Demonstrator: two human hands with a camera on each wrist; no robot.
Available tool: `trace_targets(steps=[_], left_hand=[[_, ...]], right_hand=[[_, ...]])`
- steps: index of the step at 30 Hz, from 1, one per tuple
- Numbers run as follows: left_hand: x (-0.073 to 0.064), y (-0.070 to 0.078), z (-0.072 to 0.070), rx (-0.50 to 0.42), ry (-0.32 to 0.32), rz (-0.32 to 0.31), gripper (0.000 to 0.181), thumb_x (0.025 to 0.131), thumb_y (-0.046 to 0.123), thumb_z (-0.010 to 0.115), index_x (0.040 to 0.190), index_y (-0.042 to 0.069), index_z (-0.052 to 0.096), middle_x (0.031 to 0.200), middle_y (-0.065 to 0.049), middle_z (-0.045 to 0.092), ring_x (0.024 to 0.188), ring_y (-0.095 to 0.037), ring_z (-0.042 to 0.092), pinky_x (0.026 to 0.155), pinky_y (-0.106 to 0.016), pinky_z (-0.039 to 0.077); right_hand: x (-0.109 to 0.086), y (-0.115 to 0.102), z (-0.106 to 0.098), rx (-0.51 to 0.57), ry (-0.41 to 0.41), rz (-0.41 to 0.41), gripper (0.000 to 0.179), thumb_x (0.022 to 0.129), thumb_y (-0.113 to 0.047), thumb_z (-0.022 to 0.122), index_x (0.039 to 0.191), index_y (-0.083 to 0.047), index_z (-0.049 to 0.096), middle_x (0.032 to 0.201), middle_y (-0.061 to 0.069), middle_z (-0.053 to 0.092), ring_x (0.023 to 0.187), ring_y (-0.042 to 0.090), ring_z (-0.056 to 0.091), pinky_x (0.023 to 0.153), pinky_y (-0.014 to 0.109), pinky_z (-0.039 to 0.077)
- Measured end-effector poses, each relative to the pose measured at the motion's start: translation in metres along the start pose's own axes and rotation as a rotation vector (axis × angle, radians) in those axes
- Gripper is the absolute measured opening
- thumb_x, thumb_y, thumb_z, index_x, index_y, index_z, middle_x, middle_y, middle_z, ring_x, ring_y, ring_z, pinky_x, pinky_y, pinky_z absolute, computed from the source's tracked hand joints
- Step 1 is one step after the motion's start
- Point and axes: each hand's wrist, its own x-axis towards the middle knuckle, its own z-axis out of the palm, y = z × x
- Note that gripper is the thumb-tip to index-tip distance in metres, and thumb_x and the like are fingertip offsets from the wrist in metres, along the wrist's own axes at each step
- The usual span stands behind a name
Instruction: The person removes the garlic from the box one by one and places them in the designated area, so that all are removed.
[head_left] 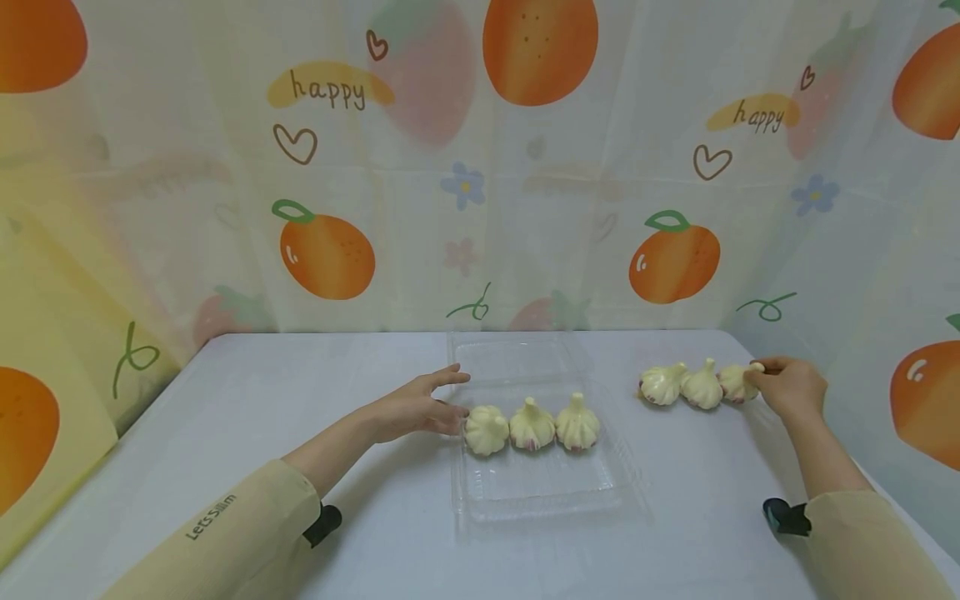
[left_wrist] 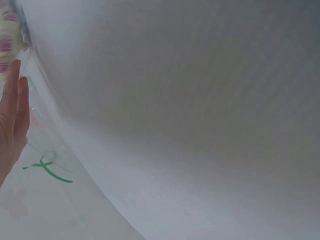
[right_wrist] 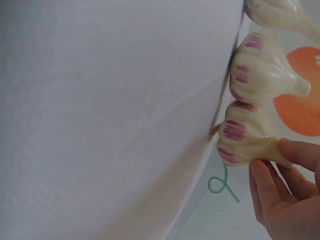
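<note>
Right hand (head_left: 795, 387): pinching the end garlic bulb (head_left: 733, 383) by its neck (right_wrist: 271, 149), three o'clock of the clear plastic container (head_left: 536, 485).
Left hand (head_left: 416, 406): fingers (left_wrist: 10, 95) straight, released, at nine o'clock.
Pinch: I judge this grasping; next calls for a steady lift.

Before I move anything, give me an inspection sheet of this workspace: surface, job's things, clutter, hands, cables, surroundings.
Surface: white tabletop, carrying everything.
Job's things: three garlic bulbs in a row in an open clear plastic container; three more bulbs in a row outside, to its right.
Clutter: nothing seen.
Left hand: fingers extended at the container's left side, beside the leftmost bulb; contact unclear.
Right hand: fingers pinch the stem of the outside row's rightmost bulb.
Cables: nothing seen.
Surroundings: fruit-printed backdrop behind and on both sides.
</note>
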Motion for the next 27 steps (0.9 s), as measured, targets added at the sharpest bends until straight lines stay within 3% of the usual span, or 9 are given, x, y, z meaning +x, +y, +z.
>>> trace_targets(steps=[5,14,16,23,27], left_hand=[[-0.0004,0.0005,0.0007,0.002,0.005,-0.008,0.075,0.09,0.002,0.059,0.156,0.003,0.023,0.169,-0.007,-0.007,0.141,-0.039,0.044,0.097,-0.032,0.058],[0.0004,0.0007,0.0,0.003,0.002,-0.006,0.077,0.089,0.002,0.06,0.156,0.002,0.022,0.169,-0.007,-0.008,0.142,-0.039,0.044,0.097,-0.031,0.058],[0.0008,0.0004,-0.0003,0.004,0.0,-0.003,0.077,0.088,0.002,0.06,0.156,0.002,0.022,0.169,-0.008,-0.008,0.141,-0.038,0.044,0.097,-0.031,0.058],[0.0004,0.0002,-0.0003,0.003,0.001,-0.006,0.078,0.088,0.002,0.059,0.156,0.002,0.022,0.169,-0.007,-0.008,0.142,-0.039,0.044,0.096,-0.03,0.058],[0.0003,0.0009,0.0002,0.007,0.004,-0.008,0.077,0.088,0.002,0.059,0.156,0.003,0.022,0.169,-0.007,-0.007,0.142,-0.038,0.044,0.096,-0.031,0.058]], right_hand=[[0.0005,0.0004,0.0004,-0.001,-0.001,0.0,0.044,0.093,-0.021,0.054,0.119,0.014,0.06,0.115,0.034,0.065,0.105,0.051,0.055,0.071,0.034,0.037],[0.0013,0.0012,0.0008,-0.002,-0.015,0.021,0.045,0.095,-0.023,0.054,0.121,0.014,0.059,0.119,0.034,0.062,0.11,0.052,0.052,0.085,0.053,0.042],[0.0014,0.0012,0.0008,-0.003,-0.018,0.024,0.044,0.095,-0.023,0.054,0.12,0.013,0.059,0.12,0.034,0.062,0.11,0.052,0.052,0.084,0.052,0.042],[0.0009,-0.0013,0.0013,0.0,-0.044,0.057,0.041,0.097,-0.02,0.057,0.123,0.011,0.059,0.124,0.034,0.06,0.113,0.05,0.051,0.07,0.032,0.039],[0.0006,-0.0027,0.001,0.008,-0.05,0.075,0.042,0.097,-0.02,0.056,0.126,0.01,0.058,0.126,0.034,0.059,0.116,0.051,0.049,0.072,0.036,0.041]])
